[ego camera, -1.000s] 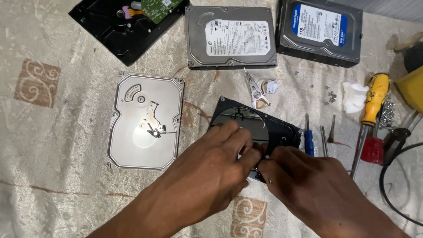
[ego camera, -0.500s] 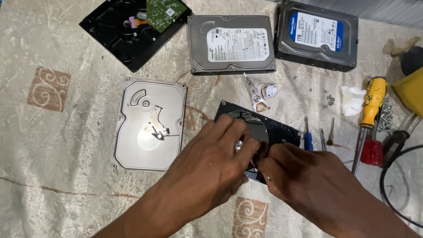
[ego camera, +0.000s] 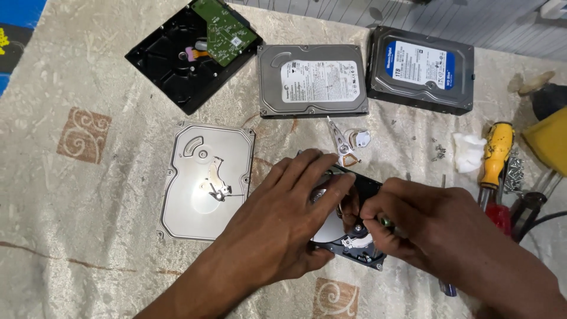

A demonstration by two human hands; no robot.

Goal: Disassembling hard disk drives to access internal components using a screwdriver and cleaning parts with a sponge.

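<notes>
While spread, left-hand fingers (ego camera: pixel 307 177) flat on opened hard drive (ego camera: pixel 354 242).

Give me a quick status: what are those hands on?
Left hand pressed flat on opened hard drive. Right hand pinching a small tool at its platter. Removed silver lid lies alongside, clear of both.

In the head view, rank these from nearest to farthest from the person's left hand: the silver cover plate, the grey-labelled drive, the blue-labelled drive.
From the left hand:
1. Silver cover plate, just beside it on the left.
2. Grey-labelled drive, further up the table, centre.
3. Blue-labelled drive, far top right.
</notes>
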